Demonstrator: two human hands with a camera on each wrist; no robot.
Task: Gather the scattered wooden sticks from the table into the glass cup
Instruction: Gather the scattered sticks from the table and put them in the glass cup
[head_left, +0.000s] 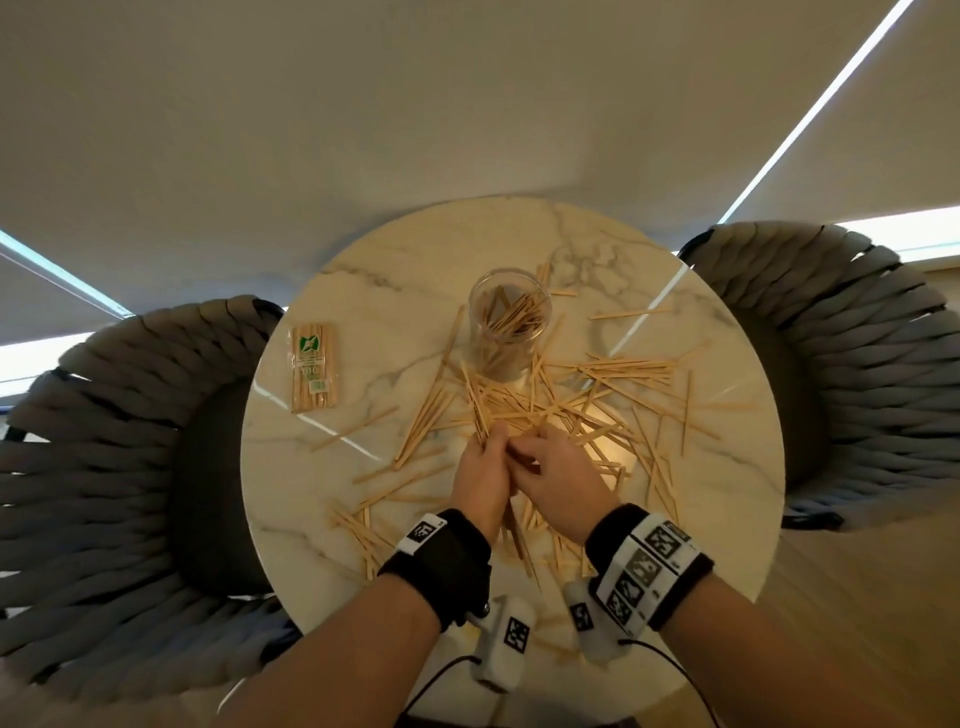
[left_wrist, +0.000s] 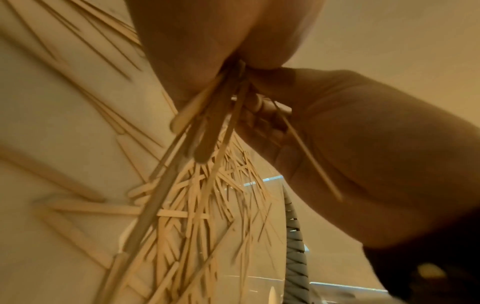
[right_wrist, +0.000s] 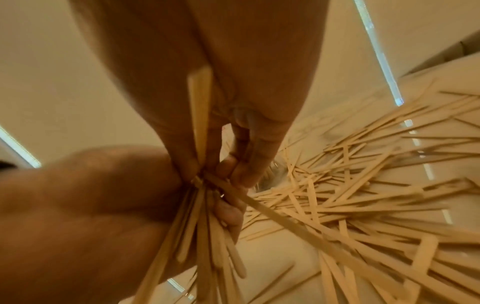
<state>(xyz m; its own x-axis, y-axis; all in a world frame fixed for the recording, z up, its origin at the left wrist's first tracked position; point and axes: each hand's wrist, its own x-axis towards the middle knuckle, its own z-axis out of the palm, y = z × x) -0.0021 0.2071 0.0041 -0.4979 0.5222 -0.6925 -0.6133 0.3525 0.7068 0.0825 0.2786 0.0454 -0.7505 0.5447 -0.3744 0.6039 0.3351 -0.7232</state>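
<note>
A glass cup (head_left: 510, 322) stands upright at the table's far middle with several wooden sticks inside. Many loose wooden sticks (head_left: 613, 384) lie scattered around it and toward me. My left hand (head_left: 489, 446) grips a bundle of sticks (left_wrist: 207, 123) a little above the pile, in front of the cup. My right hand (head_left: 525, 453) is pressed against the left one, and its fingers pinch a stick (right_wrist: 200, 107) and touch the bundle (right_wrist: 202, 226). The fingertips of both hands are partly hidden by each other.
A wrapped packet of sticks (head_left: 314, 371) lies on the round marble table (head_left: 291, 493) at the left. Woven grey chairs stand at the left (head_left: 119, 441) and right (head_left: 852, 332). Sticks also lie under my wrists near the front edge.
</note>
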